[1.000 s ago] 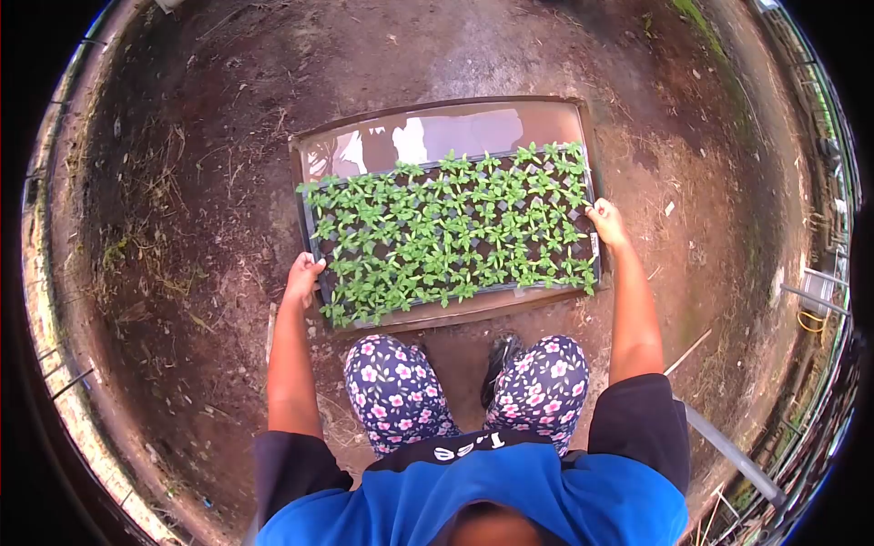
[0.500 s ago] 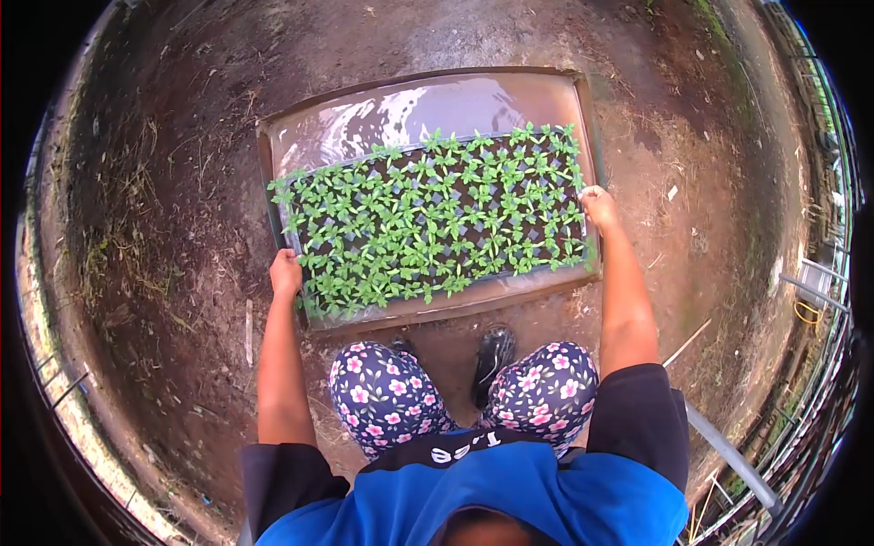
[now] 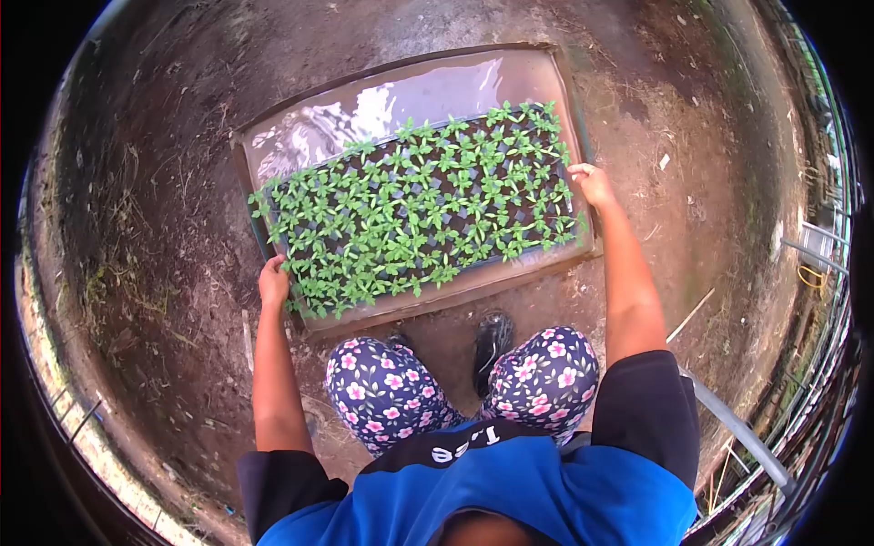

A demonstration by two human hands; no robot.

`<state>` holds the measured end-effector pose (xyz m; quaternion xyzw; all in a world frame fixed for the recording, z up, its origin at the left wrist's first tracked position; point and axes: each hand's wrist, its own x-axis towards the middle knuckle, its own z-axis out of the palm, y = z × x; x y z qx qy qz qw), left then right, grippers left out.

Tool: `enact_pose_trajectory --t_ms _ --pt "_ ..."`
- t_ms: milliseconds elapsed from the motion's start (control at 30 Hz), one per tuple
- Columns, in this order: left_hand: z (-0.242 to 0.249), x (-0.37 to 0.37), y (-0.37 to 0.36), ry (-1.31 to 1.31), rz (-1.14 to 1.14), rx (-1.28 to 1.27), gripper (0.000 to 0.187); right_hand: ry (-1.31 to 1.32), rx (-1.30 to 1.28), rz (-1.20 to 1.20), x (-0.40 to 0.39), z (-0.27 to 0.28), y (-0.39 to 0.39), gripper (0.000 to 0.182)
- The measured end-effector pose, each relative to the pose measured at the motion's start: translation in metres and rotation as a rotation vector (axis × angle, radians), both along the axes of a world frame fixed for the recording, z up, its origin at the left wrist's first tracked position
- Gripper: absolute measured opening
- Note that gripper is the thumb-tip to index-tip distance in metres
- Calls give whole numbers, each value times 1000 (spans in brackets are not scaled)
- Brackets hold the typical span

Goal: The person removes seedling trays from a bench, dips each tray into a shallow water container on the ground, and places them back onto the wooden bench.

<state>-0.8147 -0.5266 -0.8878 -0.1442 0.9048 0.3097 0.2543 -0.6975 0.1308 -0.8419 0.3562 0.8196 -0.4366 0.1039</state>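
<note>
A dark seedling tray (image 3: 435, 185) full of small green seedlings (image 3: 387, 223) sits inside a shallow rectangular basin (image 3: 401, 65) of muddy water (image 3: 482, 86). My left hand (image 3: 274, 281) is closed at the tray's left end, near the front corner; its fingertips are partly hidden by leaves. At the right end, my right hand (image 3: 592, 185) pinches the tray's edge with thumb and fingers. The tray lies toward the near side of the basin, with water showing beyond it. How deep its underside is in the water is hidden.
Bare brown soil (image 3: 665, 118) with dry plant scraps surrounds the basin. My dark shoe (image 3: 492, 350) and bent knees (image 3: 546, 378) are close to its front wall. A grey pipe (image 3: 742, 432) and a pale stick (image 3: 692, 314) lie to the right.
In view, the basin and tray have shifted up and left, and turned slightly counter-clockwise. Both my hands stay at the tray's ends.
</note>
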Motion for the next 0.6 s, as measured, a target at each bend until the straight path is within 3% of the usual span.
enact_pose_trajectory --t_ms 167,233,600 --pt "32 0 16 16 -19 -88 29 -45 29 133 -3 -5 -7 22" --pt "13 3 7 44 15 -28 28 -111 56 152 -4 -9 -6 23" --pt "10 9 14 65 93 28 27 -121 38 168 -3 -21 -1 24"
